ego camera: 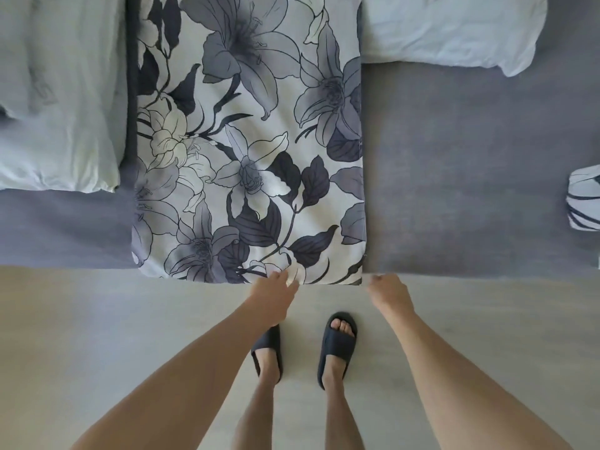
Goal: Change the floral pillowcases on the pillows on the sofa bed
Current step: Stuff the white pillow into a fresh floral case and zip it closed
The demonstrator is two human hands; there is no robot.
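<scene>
A pillow in a floral pillowcase, grey and dark lilies on white, lies lengthwise on the grey sofa bed, with its near end at the bed's front edge. My left hand is at that near end, and its fingertips pinch the hem of the pillowcase. My right hand is just right of the pillow's near right corner, at the bed's edge. Its fingers curl downward and are hidden, so I cannot see whether it holds any cloth.
A plain pale pillow lies left of the floral one and another lies at the back right. A bundle of floral cloth shows at the right edge. I stand on a light floor in dark slippers.
</scene>
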